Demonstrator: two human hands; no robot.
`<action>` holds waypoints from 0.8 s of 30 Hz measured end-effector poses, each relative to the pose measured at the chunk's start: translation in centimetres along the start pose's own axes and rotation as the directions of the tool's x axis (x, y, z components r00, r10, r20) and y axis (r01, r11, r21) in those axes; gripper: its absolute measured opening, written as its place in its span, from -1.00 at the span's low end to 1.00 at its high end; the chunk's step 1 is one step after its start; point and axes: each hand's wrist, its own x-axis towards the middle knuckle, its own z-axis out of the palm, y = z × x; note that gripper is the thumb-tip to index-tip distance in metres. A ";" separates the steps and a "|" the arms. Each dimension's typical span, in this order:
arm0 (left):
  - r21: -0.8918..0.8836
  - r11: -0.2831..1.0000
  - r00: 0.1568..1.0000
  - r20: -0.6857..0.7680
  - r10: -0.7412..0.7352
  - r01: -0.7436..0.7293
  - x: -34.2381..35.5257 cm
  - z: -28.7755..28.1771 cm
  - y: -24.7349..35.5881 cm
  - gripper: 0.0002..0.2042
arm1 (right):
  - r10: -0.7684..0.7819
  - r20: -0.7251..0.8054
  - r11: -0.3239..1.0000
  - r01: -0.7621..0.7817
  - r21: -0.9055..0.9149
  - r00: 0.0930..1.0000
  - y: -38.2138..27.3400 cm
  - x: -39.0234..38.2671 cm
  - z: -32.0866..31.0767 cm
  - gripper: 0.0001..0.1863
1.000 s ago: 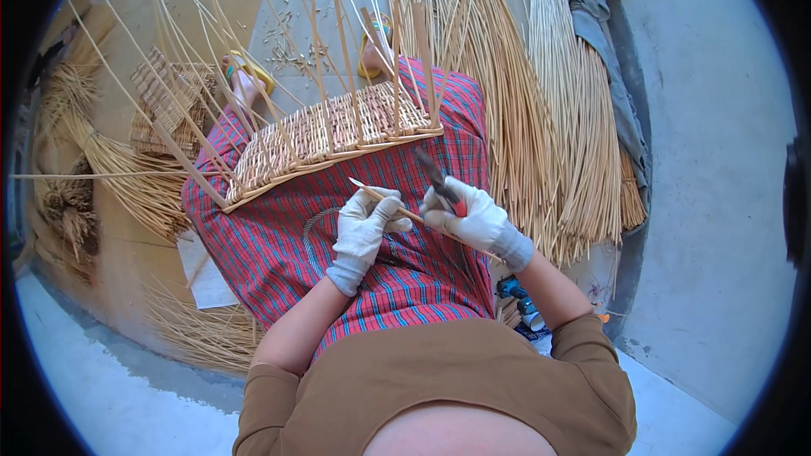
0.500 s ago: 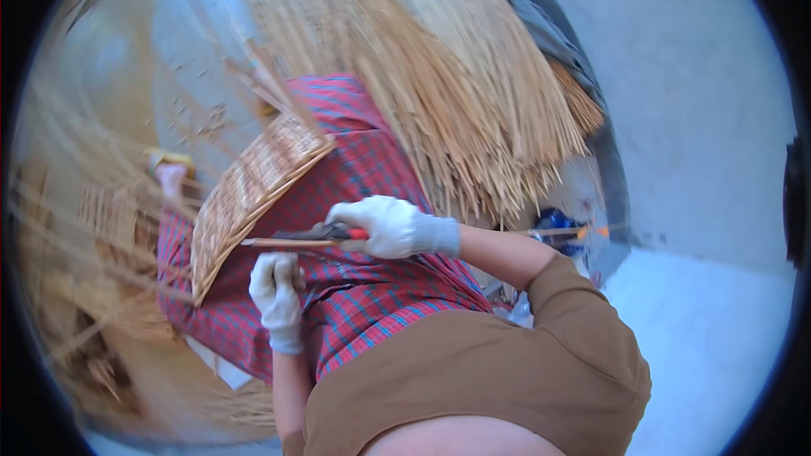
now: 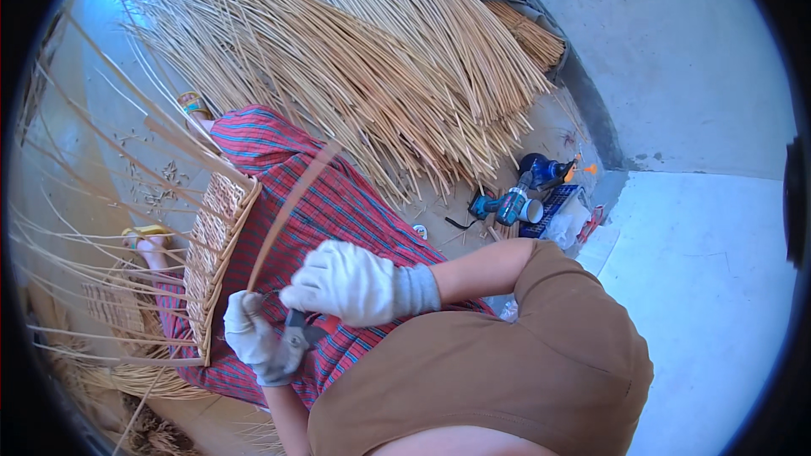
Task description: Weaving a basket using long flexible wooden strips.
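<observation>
My left hand (image 3: 251,333), in a white knit glove, is closed at the lower end of a flat brown cane strip (image 3: 291,211). The strip slants up and away over my lap, smeared by motion. Close by on the right, my gloved right hand (image 3: 346,285) is closed around pruning shears. The grey blades of the shears (image 3: 297,339) point down beside my left wrist; the handles are mostly hidden by the glove. On the red plaid cloth (image 3: 338,211) over my legs rests a woven wicker panel (image 3: 218,245), left of my hands, with long loose stakes fanning out leftward.
Bundles of long cane rods (image 3: 363,76) lie across the floor ahead. At right are a cordless drill (image 3: 507,205), a dark blue bottle (image 3: 545,171) and a blue basket (image 3: 553,203) beside a white surface (image 3: 684,287). Short cane offcuts (image 3: 160,181) litter the floor at left.
The shears swung from pointing left to pointing down toward me. The cane strip, formerly level alongside the shears, now slants upward from my left hand. The wicker panel sits farther left in view.
</observation>
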 end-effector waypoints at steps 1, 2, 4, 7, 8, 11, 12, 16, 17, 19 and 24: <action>-0.136 0.985 0.994 0.051 -0.098 0.104 0.4 -0.1 -0.4 -0.65 | 0.081 0.053 0.991 -0.086 0.103 0.995 -0.4 -0.9 -0.1 -0.66; -0.161 0.984 0.993 0.103 -0.062 0.078 0.8 0.3 -0.8 -0.63 | 0.154 0.113 0.964 -0.174 0.200 0.982 -0.5 -1.5 -0.4 -0.63; -0.291 0.951 0.973 0.229 -0.036 0.104 1.2 1.7 -1.2 -0.60 | 0.331 0.237 0.831 -0.401 0.385 0.913 0.2 -2.4 -0.2 -0.70; -0.472 0.846 0.951 0.285 -0.117 0.246 1.0 4.3 0.1 -0.53 | 0.560 0.159 0.679 -0.561 0.473 0.813 2.9 -3.9 0.6 -0.78; -0.511 0.778 0.918 0.335 -0.211 0.365 1.0 4.1 1.0 -0.51 | 0.600 0.004 0.714 -0.537 0.449 0.800 4.1 -4.3 0.5 -0.77; -0.560 0.652 0.856 0.400 -0.327 0.511 0.4 4.5 0.7 -0.48 | 0.849 -0.112 0.496 -0.703 0.510 0.517 10.7 -7.3 1.5 -0.80; -0.547 0.650 0.843 0.427 -0.326 0.528 0.1 4.7 1.0 -0.48 | 0.904 -0.146 0.425 -0.803 0.417 0.403 15.2 -10.1 3.6 -0.71; -0.497 0.639 0.792 0.517 -0.326 0.588 -0.7 4.9 0.8 -0.48 | 0.976 0.158 0.195 -0.932 -0.307 0.152 23.5 -18.7 8.9 -0.36; -0.499 0.635 0.793 0.508 -0.337 0.590 -1.0 4.7 0.9 -0.48 | 0.955 0.206 0.279 -0.879 -0.386 0.213 23.2 -18.9 9.9 -0.38; -0.522 0.641 0.806 0.518 -0.286 0.563 -1.1 4.3 1.5 -0.50 | 0.935 0.257 0.343 -0.801 -0.491 0.243 22.6 -19.2 11.9 -0.46; -0.561 0.614 0.808 0.538 -0.239 0.555 -0.3 5.3 1.8 -0.54 | 0.803 0.450 0.436 -0.900 0.002 0.390 24.4 -17.2 10.9 -0.52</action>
